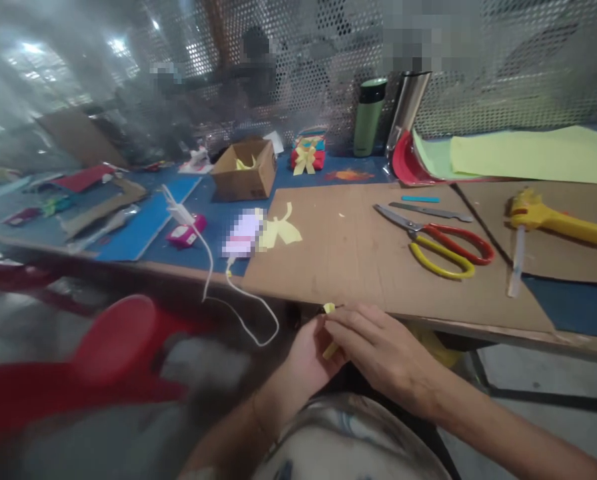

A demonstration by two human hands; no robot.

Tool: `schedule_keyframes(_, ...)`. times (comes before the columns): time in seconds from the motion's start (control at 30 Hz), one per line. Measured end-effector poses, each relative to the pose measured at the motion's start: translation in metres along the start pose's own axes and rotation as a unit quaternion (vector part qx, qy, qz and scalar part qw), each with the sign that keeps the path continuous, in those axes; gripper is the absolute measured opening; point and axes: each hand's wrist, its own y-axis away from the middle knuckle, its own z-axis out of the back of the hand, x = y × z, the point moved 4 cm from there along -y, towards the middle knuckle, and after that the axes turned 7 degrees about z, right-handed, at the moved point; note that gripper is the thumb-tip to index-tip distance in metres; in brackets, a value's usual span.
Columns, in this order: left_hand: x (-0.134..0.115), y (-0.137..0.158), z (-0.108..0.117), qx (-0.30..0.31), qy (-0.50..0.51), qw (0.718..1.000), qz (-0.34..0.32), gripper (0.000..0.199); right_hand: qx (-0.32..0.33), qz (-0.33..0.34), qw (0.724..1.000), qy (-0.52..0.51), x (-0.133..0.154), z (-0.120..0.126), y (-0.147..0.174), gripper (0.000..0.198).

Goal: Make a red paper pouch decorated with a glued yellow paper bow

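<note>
At the table's near edge, my left hand (312,357) is closed around a narrow yellow strip (331,350), with its palm partly up. My right hand (381,343) lies over it, fingers together and pressed on the same piece. Most of the strip is hidden by the fingers; a bit of yellow also pokes out above them. Beyond the hands, on brown cardboard (328,260), lie yellow bow-shaped cutouts (281,231). To the right are scissors (431,240) with one red and one yellow handle, a thin metal blade (431,212) and a small blue strip (420,199).
A yellow glue gun (543,217) with a clear stick lies right. Behind stand a green bottle (369,119), a cardboard box (246,170) and a red-and-blue item with a bow (307,153). A phone (243,233) trails a white cable (251,293). A red stool (116,340) is left.
</note>
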Motion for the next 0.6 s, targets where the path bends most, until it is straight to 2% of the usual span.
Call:
schedule_keyframes(0.1,-0.001,0.002,-0.002,-0.013,0.028,0.999,0.029,0.018,0.008,-0.013,0.998,-0.058,0.002,-0.005,-0.001,0.029)
schedule_keyframes(0.17,-0.001,0.004,-0.003,-0.001,0.002,0.998,0.057,0.023,0.025,-0.021,0.993,-0.116,0.007,-0.011,0.0,0.029)
schedule_keyframes(0.23,-0.002,0.007,-0.003,0.011,-0.032,0.998,0.056,0.026,0.037,-0.023,0.99,-0.136,0.011,-0.016,0.001,0.031)
schedule_keyframes(0.33,-0.007,0.013,-0.002,-0.003,-0.075,0.997,-0.029,0.03,0.073,-0.01,0.992,-0.105,0.014,-0.024,0.003,0.032)
schedule_keyframes(0.43,-0.01,0.018,-0.002,-0.021,-0.127,0.988,-0.091,0.044,0.092,0.04,0.994,-0.032,0.02,-0.03,0.004,0.032)
schedule_keyframes(0.5,-0.009,0.018,-0.003,-0.023,-0.157,0.983,-0.091,0.051,0.085,0.075,0.993,0.012,0.025,-0.026,0.001,0.034)
schedule_keyframes(0.6,-0.012,0.022,-0.004,-0.02,-0.169,0.983,-0.066,0.058,0.072,0.101,0.991,0.049,0.027,-0.008,-0.009,0.035)
